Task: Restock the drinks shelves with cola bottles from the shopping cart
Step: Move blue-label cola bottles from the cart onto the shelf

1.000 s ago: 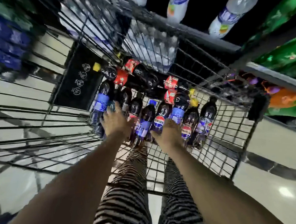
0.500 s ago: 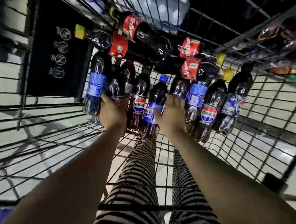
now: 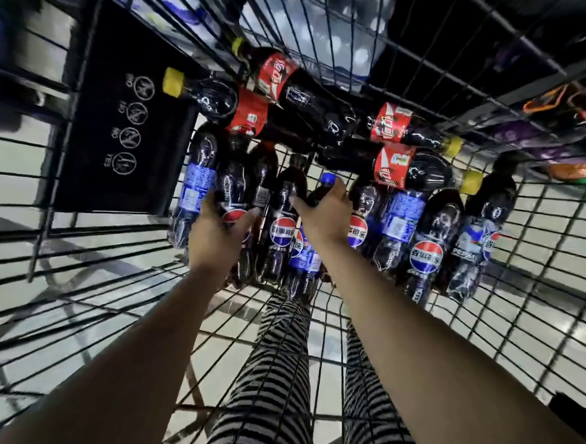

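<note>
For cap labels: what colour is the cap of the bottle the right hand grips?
The cap is blue; head view shows it best.

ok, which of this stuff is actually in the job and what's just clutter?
In the job:
left hand gripping a Pepsi bottle
right hand gripping the blue-capped bottle
the rest of the Pepsi row
red-label cola bottles
shopping cart

Just there:
black warning-icon panel
pack of water bottles beyond the cart
striped trousers

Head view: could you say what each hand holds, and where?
Left hand grips a Pepsi bottle at its label; right hand grips the blue-capped bottle below its cap.
</note>
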The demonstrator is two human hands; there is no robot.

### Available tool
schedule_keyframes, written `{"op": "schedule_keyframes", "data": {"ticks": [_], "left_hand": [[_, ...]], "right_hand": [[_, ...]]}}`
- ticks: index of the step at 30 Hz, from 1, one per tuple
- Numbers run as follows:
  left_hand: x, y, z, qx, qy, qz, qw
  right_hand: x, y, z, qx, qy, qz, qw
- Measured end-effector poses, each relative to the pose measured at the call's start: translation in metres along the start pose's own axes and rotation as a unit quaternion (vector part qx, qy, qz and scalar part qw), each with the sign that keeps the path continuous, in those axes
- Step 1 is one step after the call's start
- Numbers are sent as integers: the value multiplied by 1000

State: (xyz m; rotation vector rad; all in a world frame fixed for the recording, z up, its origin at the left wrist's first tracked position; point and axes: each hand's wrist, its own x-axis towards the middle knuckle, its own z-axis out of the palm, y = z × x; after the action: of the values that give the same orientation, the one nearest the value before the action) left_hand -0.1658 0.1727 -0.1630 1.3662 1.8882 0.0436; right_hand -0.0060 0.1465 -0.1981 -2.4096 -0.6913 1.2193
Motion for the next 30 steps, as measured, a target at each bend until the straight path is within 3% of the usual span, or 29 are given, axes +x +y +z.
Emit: {"op": "schedule_keyframes", "data": {"ticks": [6, 16, 20, 30], "left_hand": [[-4, 9, -4, -50, -24, -22, 998], [-2, 7, -9, -82, -27, -10, 996], [-3, 11, -16, -95, -41, -19, 994], [-33, 42, -44, -160, -71, -9, 984]], "right_hand": [[16, -6, 2, 50, -20, 80, 995], [28, -3, 0, 104, -19, 94, 990], [25, 2, -15, 142, -36, 57, 988], [-32, -3, -65, 34, -66, -113, 991]]}}
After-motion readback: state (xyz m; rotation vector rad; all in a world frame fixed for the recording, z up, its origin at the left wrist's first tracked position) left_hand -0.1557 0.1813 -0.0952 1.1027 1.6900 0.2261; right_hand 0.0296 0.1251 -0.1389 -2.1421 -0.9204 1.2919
